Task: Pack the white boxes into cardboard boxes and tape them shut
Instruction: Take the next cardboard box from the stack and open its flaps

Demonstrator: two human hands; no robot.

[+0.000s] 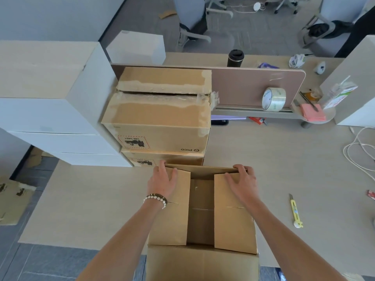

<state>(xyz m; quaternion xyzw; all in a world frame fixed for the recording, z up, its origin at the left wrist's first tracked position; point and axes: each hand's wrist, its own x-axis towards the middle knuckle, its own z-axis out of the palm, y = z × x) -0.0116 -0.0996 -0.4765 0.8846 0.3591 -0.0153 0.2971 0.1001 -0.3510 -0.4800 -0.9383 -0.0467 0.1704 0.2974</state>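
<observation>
An open cardboard box (200, 218) sits at the near edge of the table (274, 169), and both hands lie on top of it: the left hand (163, 179) rests flat with straight fingers on the left flap, and the right hand (242, 180) rests on the right flap with its fingertips at the box's far rim. Just behind this box stand two closed cardboard boxes (160, 118), one on top of the other. Left of those is a stack of white boxes (52, 110), one roll of tape (273, 99) leans on the divider behind and to the right, and one yellow knife (295, 211) lies right of the open box.

Desk (274, 159) with boxes (158, 118), knife (295, 211)
</observation>
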